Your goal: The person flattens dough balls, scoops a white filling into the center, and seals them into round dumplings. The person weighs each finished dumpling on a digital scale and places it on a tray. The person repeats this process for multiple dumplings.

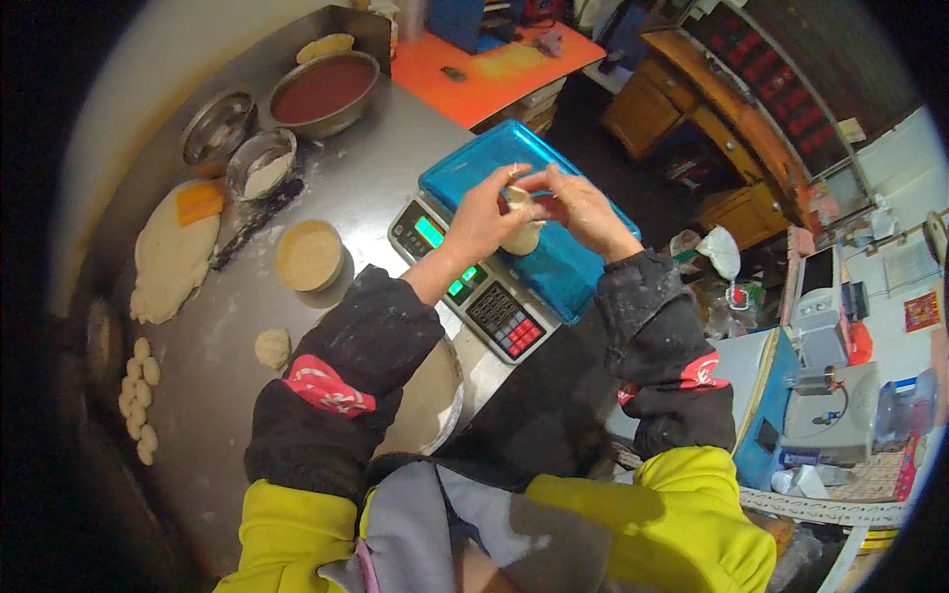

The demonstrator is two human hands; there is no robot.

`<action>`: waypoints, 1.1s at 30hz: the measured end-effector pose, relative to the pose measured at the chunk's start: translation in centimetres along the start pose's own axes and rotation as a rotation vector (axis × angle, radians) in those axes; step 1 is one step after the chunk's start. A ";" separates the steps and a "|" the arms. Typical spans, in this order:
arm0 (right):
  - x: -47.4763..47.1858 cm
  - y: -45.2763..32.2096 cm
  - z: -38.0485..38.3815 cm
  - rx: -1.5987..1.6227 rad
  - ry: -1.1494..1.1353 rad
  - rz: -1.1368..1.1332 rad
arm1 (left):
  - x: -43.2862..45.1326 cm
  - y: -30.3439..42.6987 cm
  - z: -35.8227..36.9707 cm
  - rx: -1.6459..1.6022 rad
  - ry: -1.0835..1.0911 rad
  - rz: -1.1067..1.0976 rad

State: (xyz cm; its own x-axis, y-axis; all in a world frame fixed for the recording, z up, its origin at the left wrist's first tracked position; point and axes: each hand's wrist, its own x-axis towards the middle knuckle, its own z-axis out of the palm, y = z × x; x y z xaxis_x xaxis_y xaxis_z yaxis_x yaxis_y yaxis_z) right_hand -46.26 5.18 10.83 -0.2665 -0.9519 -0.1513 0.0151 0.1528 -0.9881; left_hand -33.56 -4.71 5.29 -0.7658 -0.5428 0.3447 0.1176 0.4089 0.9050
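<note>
Above the blue plastic pan [571, 274] of a digital scale [474, 289], my left hand [485, 215] and my right hand [578, 207] meet over a piece of dough [523, 233]. Fingers of both hands pinch its upper part; the lower part hangs over the pan, and whether it touches is unclear. Left of the scale stands a round bowl of tan powder or meal [310, 256]. A small dough ball [273, 348] lies near my left sleeve. Farther left are a large flat slab of dough [174, 252] with an orange scraper [200, 204] on it, and several small dough pieces [139, 396].
At the metal worktable's back stand a large bowl of red-brown contents [324, 89], a bowl of white flour [263, 167] and another metal bowl [219, 127]. A large round container [422, 400] sits partly under my left arm. An orange table [489, 74] adjoins beyond.
</note>
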 end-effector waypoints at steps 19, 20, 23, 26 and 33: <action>0.8 5.7 1.1 -1.476 0.289 0.076 | -33.7 0.1 -27.7 0.748 0.362 -0.691; 1.0 6.3 1.6 -1.495 0.292 0.054 | -35.8 0.7 -26.7 0.761 0.309 -0.733; 1.5 7.1 3.2 -1.548 0.336 -0.101 | -40.3 3.0 -24.3 0.988 0.030 -0.869; 2.1 5.6 5.4 -1.583 0.394 -0.263 | -42.6 4.6 -23.1 1.041 0.109 -0.938; 0.1 -2.0 21.9 -1.294 0.050 -0.977 | -38.9 6.7 -20.4 0.257 0.750 -0.419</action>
State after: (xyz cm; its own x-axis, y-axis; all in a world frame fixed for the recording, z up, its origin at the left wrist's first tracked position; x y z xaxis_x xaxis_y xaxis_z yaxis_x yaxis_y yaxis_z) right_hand -25.19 -1.06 12.20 0.2832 -0.8097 0.5139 -0.9406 -0.3392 -0.0160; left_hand 9.88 4.17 3.03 -0.0888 -0.9844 0.1521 -0.2933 0.1718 0.9405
